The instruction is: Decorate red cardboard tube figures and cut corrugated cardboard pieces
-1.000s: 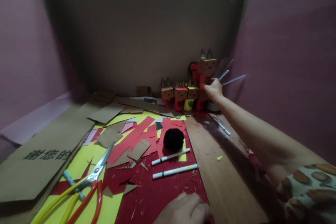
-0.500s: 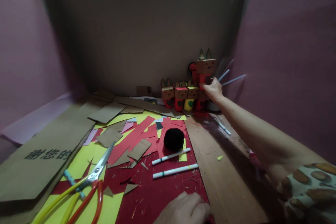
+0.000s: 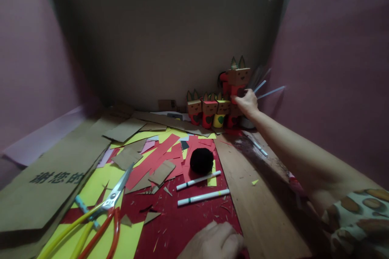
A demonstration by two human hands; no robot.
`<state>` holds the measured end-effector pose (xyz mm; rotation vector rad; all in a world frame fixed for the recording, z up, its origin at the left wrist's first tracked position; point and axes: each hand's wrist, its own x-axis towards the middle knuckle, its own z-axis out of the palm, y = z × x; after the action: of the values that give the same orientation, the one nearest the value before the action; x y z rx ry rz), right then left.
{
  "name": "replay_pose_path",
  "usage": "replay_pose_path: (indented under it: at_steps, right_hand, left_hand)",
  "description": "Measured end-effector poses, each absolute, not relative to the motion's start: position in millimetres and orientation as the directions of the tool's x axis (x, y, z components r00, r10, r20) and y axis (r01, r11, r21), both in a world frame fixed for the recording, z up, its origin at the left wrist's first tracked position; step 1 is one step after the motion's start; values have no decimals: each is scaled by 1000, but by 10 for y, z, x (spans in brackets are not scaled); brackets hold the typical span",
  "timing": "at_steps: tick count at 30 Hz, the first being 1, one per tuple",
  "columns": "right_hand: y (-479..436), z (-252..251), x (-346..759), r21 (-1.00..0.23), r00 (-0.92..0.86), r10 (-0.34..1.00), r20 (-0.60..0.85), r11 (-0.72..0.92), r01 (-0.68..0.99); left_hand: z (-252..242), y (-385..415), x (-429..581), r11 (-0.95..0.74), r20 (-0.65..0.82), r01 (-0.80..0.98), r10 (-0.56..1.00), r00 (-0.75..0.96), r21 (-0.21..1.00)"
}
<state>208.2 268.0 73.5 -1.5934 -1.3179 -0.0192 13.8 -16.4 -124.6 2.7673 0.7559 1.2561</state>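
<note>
At the back right, my right hand is closed around the red body of a cardboard-headed figure with pointed ears, a drawn face and a dark heart shape. The figure is upright, above a row of similar ones; whether it touches the one below is hidden. Beside it stand a yellow-bodied figure and two red-bodied figures. My left hand rests loosely curled on the dark red sheet, nothing visible in it. Two white markers and a black fuzzy ball lie beyond it.
Large scissors with yellow and red handles lie partly spread at the left. Paper and cardboard scraps cover the middle. A printed cardboard sheet lies far left. Another marker lies under my right arm. Light thin sticks stand at right.
</note>
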Motion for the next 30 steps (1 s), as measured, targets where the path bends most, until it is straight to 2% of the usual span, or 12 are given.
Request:
replay_pose_path:
  at_steps: [8,10,14,15,18,21,23,26,28,30]
  right_hand:
    - [2311,745,1959,-693,448,618,647,230,684]
    - [2184,758,1905,-702,436,620,653,279,655]
    - [1796,724,1730,-728,354,688,633,376,573]
    - [1655,693,1673,-747,319,721,615,402,529]
    - [1170,535,1501,-852,157,849,505,461,248]
    - [771,312,1387,-868,69,877,475,454,199]
    - [638,163,1376,-864,43,884,465,443,238]
    - [598,-22,1446,-827,8,870,493,466,314]
    - [606,-122,1508,-759,-5,831,557,512,402]
    - [602,-211,1550,-697,-23,789,613,555,454]
  left_hand:
    - [-847,-195,-28,-904,620,318,428,658,286]
    - [-770,-201,-61,-909,636,299,416,650,289]
    - [-700,-191,-70,-919,723,249,394,567,306]
    - [-678,-187,-72,-916,727,239,401,557,322]
    - [-580,-182,-100,-900,712,200,430,555,387]
    - [-465,-202,-152,-870,694,167,473,543,463]
    - [-378,-212,-197,-818,648,229,562,515,528]
    - [-207,-140,-266,-680,567,460,732,377,572]
    - [-73,1,-301,-563,517,636,807,285,528]
    - [46,198,-319,-459,420,786,862,282,414]
